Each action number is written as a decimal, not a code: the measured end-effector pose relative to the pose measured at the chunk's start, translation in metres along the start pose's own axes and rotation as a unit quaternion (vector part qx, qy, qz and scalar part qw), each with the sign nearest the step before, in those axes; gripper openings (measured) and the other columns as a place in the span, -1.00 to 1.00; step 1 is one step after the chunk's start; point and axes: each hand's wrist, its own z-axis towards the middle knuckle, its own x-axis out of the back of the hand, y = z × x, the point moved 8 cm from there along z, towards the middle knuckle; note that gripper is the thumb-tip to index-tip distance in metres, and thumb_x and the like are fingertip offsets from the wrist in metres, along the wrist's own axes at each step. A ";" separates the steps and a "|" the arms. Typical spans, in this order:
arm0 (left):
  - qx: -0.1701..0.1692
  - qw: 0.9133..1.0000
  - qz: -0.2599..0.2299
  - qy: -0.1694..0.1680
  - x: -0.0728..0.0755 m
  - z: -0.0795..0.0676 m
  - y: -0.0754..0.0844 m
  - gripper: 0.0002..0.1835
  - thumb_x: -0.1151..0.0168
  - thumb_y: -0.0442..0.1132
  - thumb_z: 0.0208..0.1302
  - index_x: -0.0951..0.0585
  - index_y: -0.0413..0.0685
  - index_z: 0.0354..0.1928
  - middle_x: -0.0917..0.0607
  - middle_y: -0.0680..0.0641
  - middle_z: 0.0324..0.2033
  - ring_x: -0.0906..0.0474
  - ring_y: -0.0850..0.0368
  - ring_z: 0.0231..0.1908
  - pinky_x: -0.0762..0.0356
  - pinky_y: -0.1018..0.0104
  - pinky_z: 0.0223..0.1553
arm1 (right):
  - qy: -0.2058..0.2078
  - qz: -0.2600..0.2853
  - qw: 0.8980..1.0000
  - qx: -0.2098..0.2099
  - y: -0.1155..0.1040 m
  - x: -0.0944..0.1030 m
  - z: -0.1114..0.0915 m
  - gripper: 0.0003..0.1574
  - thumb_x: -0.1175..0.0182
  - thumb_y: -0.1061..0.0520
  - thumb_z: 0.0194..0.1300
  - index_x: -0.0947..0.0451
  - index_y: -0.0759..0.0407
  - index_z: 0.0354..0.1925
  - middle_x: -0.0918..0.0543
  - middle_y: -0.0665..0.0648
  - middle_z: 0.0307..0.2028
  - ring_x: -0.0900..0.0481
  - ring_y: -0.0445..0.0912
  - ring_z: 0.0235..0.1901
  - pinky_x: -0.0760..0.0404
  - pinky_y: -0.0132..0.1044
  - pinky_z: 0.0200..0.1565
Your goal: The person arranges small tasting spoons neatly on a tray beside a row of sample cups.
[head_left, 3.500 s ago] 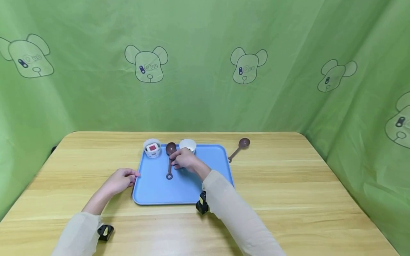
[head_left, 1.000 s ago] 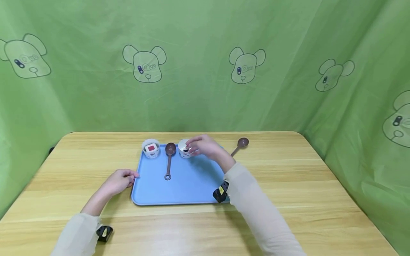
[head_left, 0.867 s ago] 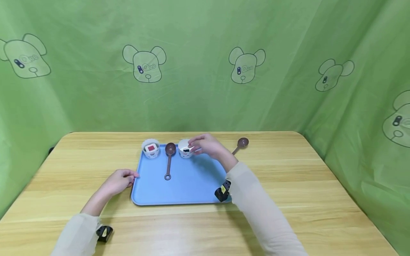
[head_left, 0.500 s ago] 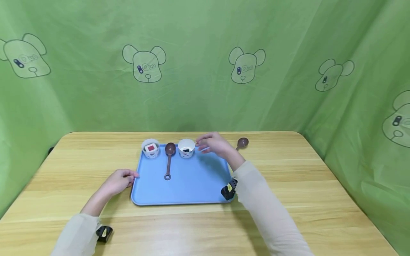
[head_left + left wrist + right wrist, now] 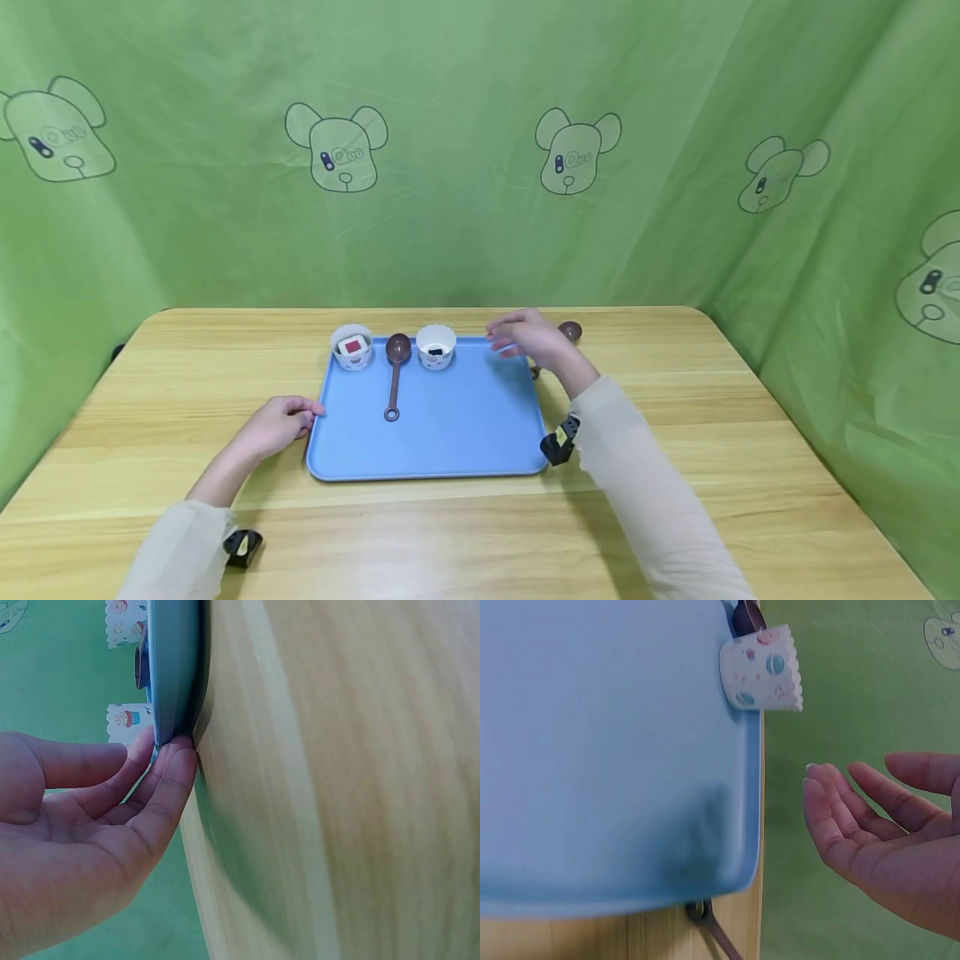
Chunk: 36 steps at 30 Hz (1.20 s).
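My left hand rests with its fingertips against the left rim of the blue tray; the left wrist view shows its thumb apart from the rim. Over the tray's back right corner, my right hand hovers with loosely bent fingers and holds nothing. A brown spoon lies on the tray, bowl toward the back, between two white paper cups. The left cup contains a white block with a red square. Something white with a black mark shows inside the right cup.
A second brown spoon lies on the wooden table, beyond the tray's right edge and partly behind my right hand. A green curtain hangs behind the table and along its sides.
My right hand has moved from beside the brown spoon, past the right cup, to the tray's back right corner. The right cup is uncovered to view. My left hand stays at the rim.
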 end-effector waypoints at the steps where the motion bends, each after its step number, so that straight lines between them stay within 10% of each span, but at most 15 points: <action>1: 0.000 1.000 0.000 0.000 0.000 0.000 0.000 -0.73 0.17 -0.50 0.27 -0.48 -0.52 -0.12 -0.54 -0.27 -0.25 -0.45 0.04 -0.25 -0.51 0.24 -0.23 | 0.001 -0.001 1.000 0.000 0.000 0.002 0.000 -0.61 0.08 0.34 0.31 -0.33 0.57 0.05 -0.42 0.49 0.02 -0.41 0.29 -0.01 -0.40 0.05 0.06; 36: 0.001 1.000 0.002 -0.001 0.000 -0.001 0.001 -0.74 0.16 -0.49 0.28 -0.49 -0.51 -0.13 -0.54 -0.24 -0.27 -0.46 0.03 -0.25 -0.51 0.23 -0.21 | 0.069 -0.024 0.997 -0.038 0.039 0.075 -0.015 -0.52 0.10 0.36 0.28 -0.19 0.63 0.13 -0.48 0.24 -0.24 -0.50 0.04 -0.24 -0.35 0.04 0.10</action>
